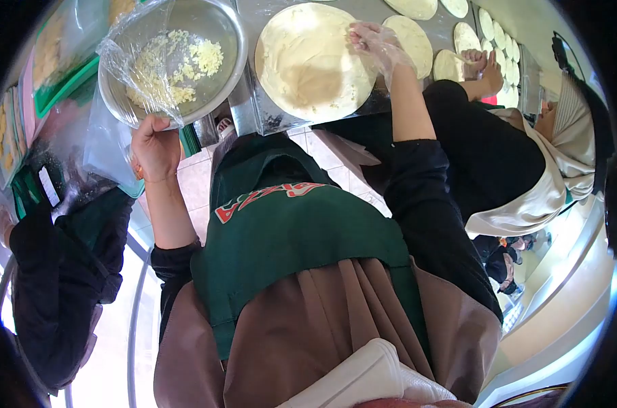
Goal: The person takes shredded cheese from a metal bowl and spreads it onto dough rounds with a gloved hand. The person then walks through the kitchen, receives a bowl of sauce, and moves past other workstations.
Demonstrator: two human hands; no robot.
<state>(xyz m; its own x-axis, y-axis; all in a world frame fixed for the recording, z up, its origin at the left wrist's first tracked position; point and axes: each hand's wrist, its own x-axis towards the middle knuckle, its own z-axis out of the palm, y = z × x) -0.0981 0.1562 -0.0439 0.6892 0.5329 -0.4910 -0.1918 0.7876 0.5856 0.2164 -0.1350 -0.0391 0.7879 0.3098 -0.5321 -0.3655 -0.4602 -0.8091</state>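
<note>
My left hand (155,147) is bare and closed on the near rim of a metal bowl (237,68). Pale yellow crumbled bits (205,58) lie in the bowl, and clear plastic wrap (155,75) covers its left part. My right hand (376,44), in a clear plastic glove, is over the upper right edge of a large round flat dough (308,61). Its fingers are drawn together, and what they hold, if anything, is too small to name. The dough has a cream-coloured spread on top.
A smaller dough round (410,44) lies right of my right hand, with more rounds on the metal counter (247,102). A co-worker's hands (482,68) are over another round at the right. Green-edged trays (67,88) and another person's dark sleeve (33,251) are at the left.
</note>
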